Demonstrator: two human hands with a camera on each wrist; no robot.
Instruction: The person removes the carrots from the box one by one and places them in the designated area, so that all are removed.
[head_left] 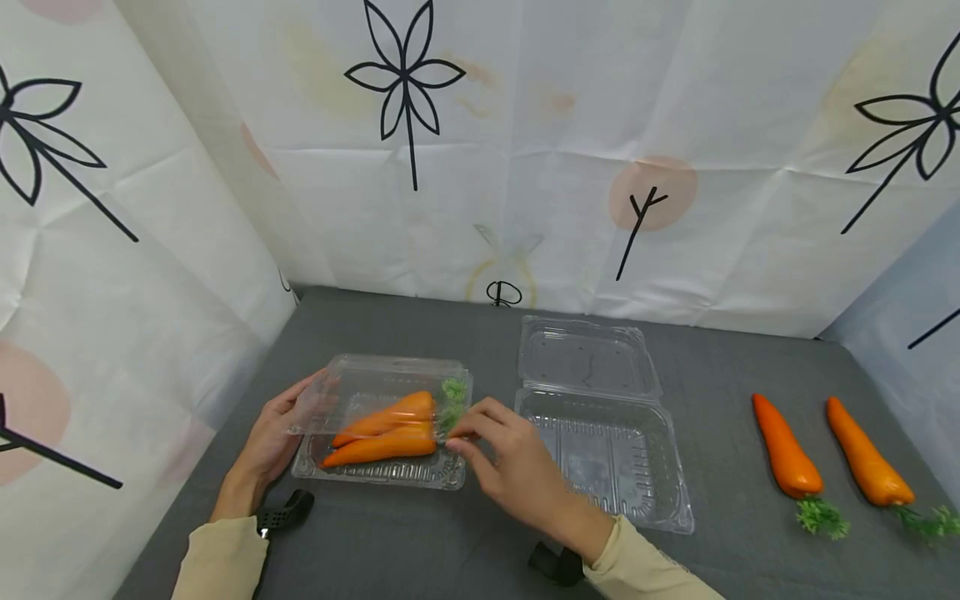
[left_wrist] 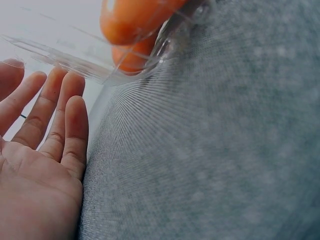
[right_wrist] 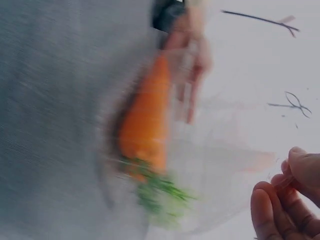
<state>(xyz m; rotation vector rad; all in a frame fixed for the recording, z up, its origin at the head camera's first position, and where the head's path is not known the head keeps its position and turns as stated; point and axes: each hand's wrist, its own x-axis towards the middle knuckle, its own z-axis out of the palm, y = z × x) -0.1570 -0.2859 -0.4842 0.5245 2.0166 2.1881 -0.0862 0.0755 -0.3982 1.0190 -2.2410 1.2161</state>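
A clear plastic clamshell box [head_left: 360, 475] holds orange carrots [head_left: 393, 444] with green tops, under its tilted, partly lowered lid [head_left: 390, 367]. At the box's left end is my left hand [head_left: 268, 442]. In the left wrist view, its fingers [left_wrist: 76, 120] are extended and their tips touch or nearly touch the clear plastic edge. My right hand [head_left: 517, 467] pinches the lid's front right corner between thumb and fingers. A sliver of clear plastic shows at those fingertips in the right wrist view, where the carrot [right_wrist: 147, 120] is blurred.
Right of my right hand lies a second clear clamshell box [head_left: 600, 458], its lid [head_left: 588, 358] folded back. Two more carrots, one [head_left: 786, 446] nearer and another [head_left: 866, 454], lie on the grey tabletop [head_left: 720, 542] at the right. Patterned white cloth [head_left: 525, 208] stands behind and at the sides.
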